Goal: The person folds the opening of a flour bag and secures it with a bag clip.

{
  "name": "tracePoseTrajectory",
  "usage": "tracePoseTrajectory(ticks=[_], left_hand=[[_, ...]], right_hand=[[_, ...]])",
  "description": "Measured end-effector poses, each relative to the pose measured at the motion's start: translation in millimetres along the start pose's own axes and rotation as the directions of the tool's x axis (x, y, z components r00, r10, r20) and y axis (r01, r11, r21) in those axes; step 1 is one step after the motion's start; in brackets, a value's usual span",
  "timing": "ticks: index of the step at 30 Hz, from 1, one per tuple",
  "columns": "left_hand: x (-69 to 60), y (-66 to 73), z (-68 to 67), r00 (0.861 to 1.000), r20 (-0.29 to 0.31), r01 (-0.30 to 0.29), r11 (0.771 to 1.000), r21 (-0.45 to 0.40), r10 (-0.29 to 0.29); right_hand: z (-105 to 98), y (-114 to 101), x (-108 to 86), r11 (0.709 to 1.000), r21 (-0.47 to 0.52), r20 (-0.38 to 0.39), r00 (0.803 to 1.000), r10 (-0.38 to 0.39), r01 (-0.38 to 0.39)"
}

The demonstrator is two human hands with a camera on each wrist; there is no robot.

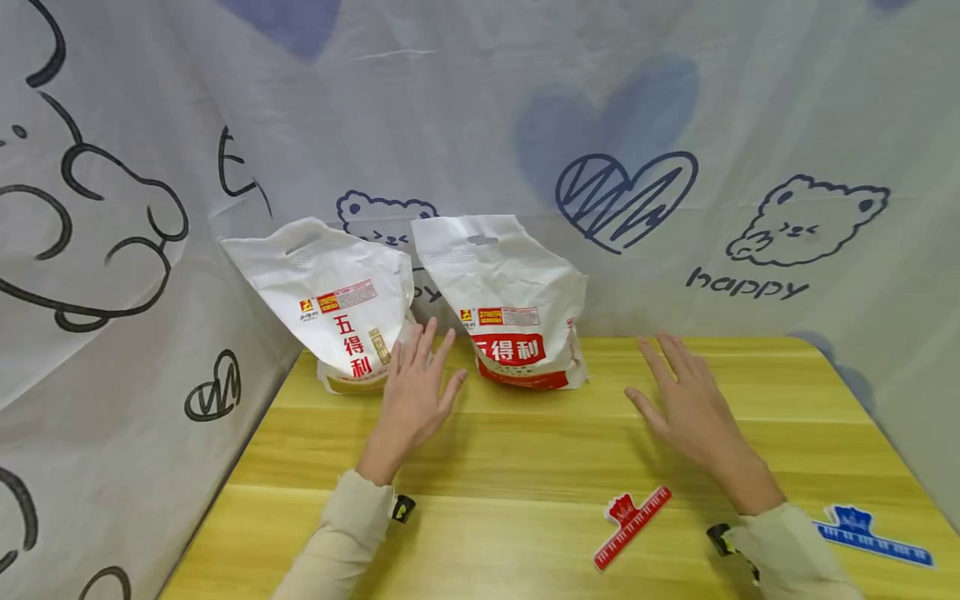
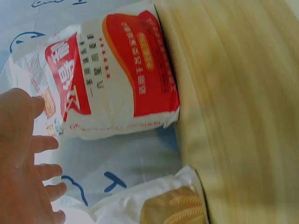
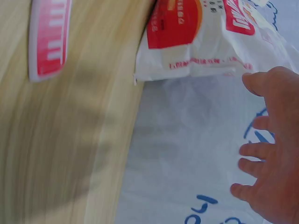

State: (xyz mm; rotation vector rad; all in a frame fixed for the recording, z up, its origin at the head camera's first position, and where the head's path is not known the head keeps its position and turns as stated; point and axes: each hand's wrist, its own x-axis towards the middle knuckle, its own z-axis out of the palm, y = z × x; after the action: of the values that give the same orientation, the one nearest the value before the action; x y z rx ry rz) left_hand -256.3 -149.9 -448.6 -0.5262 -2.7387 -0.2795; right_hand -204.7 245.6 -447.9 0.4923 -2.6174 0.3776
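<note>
Two white flour bags stand at the back of the wooden table. The flour bag with a red label (image 1: 510,308) is in the middle, and the flour bag with a gold base (image 1: 337,300) leans to its left. My left hand (image 1: 416,392) hovers in front of the gap between them, fingers spread and holding nothing. To the right of the red-labelled bag, my right hand (image 1: 690,408) is held over the table with its fingers extended. Both wrist views show the red-labelled bag (image 2: 121,70) beyond the thumb. A red sealing clip (image 1: 632,529) lies between my forearms.
A blue sealing clip (image 1: 873,537) lies at the right, beside my right sleeve. The yellow wood-grain table (image 1: 510,450) ends at the back against a hanging cloth (image 1: 480,108) with bear and heart drawings. More cloth closes off the left and right sides.
</note>
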Motion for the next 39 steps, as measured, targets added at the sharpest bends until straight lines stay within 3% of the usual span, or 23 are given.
tracePoseTrajectory(ticks=[6, 11, 14, 20, 24, 29, 34, 39], left_hand=[[0.4, 12.8, 8.3, 0.989, -0.133, -0.068, 0.996, -0.059, 0.060], [1.7, 22.8, 16.0, 0.964, -0.238, -0.146, 0.983, -0.108, 0.117], [1.5, 26.4, 19.5, 0.948, -0.288, -0.179, 0.974, -0.136, 0.134], [2.1, 31.9, 25.1, 0.926, -0.346, -0.228, 0.956, -0.187, 0.153], [5.2, 35.5, 30.3, 0.900, -0.400, -0.283, 0.931, -0.232, 0.173], [11.9, 38.4, 36.9, 0.875, -0.438, -0.344, 0.902, -0.261, 0.206], [17.8, 41.1, 41.4, 0.874, -0.425, -0.367, 0.895, -0.255, 0.237], [23.5, 39.6, 41.4, 0.868, -0.429, -0.381, 0.890, -0.251, 0.251]], right_hand=[[11.9, -18.6, 13.1, 0.995, 0.035, -0.106, 0.990, -0.089, 0.093], [18.8, -33.5, 25.3, 0.967, 0.097, -0.253, 0.945, -0.205, 0.236], [22.4, -41.7, 33.7, 0.948, 0.127, -0.289, 0.925, -0.246, 0.291], [33.3, -51.7, 45.5, 0.926, 0.158, -0.297, 0.911, -0.286, 0.343], [40.9, -53.8, 49.8, 0.913, 0.165, -0.311, 0.898, -0.311, 0.373], [47.4, -57.4, 56.6, 0.911, 0.139, -0.262, 0.901, -0.344, 0.388], [53.0, -57.6, 62.5, 0.921, 0.127, -0.219, 0.916, -0.337, 0.369], [56.2, -55.1, 68.6, 0.924, 0.111, -0.208, 0.918, -0.338, 0.365]])
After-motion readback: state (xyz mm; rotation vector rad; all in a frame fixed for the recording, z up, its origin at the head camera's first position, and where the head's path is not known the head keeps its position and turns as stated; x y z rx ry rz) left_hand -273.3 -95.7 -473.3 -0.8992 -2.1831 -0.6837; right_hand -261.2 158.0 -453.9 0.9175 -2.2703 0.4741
